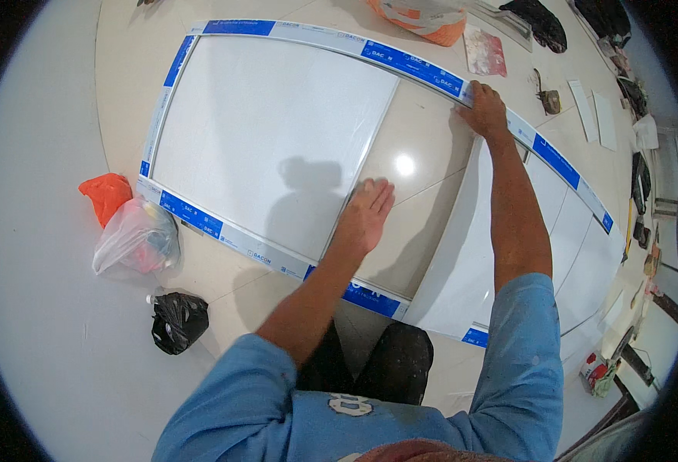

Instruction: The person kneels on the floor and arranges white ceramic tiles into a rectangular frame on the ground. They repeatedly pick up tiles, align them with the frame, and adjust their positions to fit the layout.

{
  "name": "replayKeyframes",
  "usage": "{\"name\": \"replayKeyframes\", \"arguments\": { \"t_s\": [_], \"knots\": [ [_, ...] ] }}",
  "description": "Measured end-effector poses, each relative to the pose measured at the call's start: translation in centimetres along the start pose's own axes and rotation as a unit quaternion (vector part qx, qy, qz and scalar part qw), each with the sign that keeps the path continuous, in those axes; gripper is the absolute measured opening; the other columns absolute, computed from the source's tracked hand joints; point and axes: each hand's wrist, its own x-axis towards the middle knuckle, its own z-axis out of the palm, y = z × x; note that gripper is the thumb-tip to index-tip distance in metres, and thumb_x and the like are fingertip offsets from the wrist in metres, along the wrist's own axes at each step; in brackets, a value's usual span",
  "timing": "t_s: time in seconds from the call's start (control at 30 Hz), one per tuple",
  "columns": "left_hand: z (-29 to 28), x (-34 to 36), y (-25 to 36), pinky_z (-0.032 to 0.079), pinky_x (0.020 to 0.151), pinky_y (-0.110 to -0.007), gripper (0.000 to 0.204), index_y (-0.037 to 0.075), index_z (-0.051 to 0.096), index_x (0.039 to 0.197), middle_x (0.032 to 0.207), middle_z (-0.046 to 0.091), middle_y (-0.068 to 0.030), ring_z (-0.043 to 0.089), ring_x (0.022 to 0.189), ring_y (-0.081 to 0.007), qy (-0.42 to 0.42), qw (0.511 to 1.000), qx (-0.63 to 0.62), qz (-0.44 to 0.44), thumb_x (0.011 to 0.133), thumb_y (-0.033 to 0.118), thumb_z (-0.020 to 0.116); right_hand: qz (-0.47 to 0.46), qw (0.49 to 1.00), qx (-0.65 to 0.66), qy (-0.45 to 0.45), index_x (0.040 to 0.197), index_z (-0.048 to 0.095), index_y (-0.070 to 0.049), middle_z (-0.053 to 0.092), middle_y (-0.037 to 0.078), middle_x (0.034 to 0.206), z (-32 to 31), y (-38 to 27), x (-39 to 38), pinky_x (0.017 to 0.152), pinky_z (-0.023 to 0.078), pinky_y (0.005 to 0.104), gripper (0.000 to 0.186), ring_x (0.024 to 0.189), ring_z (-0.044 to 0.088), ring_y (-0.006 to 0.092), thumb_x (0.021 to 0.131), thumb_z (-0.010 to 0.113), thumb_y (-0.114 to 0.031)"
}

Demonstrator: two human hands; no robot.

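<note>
A long frame (312, 32) with blue and white protective film lies on the tiled floor. A large white panel (254, 115) fills its left part. My left hand (366, 215) is at that panel's right edge, fingers stretched out and holding nothing. On the far rail, my right hand (485, 112) has its fingers bent over the frame. Between the two hands, the bare tiles (412, 154) show through a gap in the frame. Another white panel (450, 254) lies at the right, slanted across the frame and partly hidden by my right forearm.
Left of the frame lie an orange bag (106, 196), a clear plastic bag (139, 239) and a black bag (179, 322). Beyond the far rail are an orange and white sack (424, 21), a red and white packet (485, 52) and white strips (593, 115). Assorted tools and scraps line the right.
</note>
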Motion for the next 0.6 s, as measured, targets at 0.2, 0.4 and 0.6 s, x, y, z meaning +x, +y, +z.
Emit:
{"name": "replayKeyframes", "arguments": {
  "t_s": [0.2, 0.4, 0.6],
  "knots": [
    [2.0, 4.8, -2.0, 0.042, 0.124, -0.042, 0.068, -0.005, 0.037, 0.153, 0.155, 0.048, -0.0153, 0.047, 0.145, -0.0274, 0.045, 0.959, -0.251, 0.120, 0.107, 0.037, 0.062, 0.006, 1.000, 0.000, -0.030, 0.141, 0.055, -0.005, 0.064, 0.020, 0.134, -0.4, 0.2, 0.5, 0.101, 0.054, 0.0507, 0.069, 0.124, 0.061, 0.0411, 0.083, 0.084, -0.031],
    [1.9, 6.3, -2.0, 0.045, 0.123, -0.040, 0.070, -0.007, 0.039, 0.150, 0.154, 0.049, -0.0150, 0.048, 0.145, -0.0268, 0.063, 0.966, -0.214, 0.131, 0.107, 0.044, 0.058, -0.020, 1.000, -0.014, 0.015, 0.134, 0.058, -0.004, 0.066, 0.020, 0.126, 0.0, 0.3, 0.5, 0.099, 0.056, 0.0519, 0.067, 0.119, 0.063, 0.0418, 0.082, 0.085, -0.038],
    [2.0, 6.6, -2.1, 0.042, 0.125, -0.040, 0.072, -0.006, 0.036, 0.153, 0.160, 0.044, -0.0145, 0.046, 0.147, -0.0269, 0.075, 0.967, -0.203, 0.133, 0.108, 0.046, 0.055, 0.000, 1.000, -0.015, -0.008, 0.134, 0.059, -0.004, 0.065, 0.022, 0.130, 0.4, 0.7, 0.8, 0.100, 0.056, 0.0516, 0.071, 0.122, 0.062, 0.0420, 0.081, 0.085, -0.044]
  ]
}}
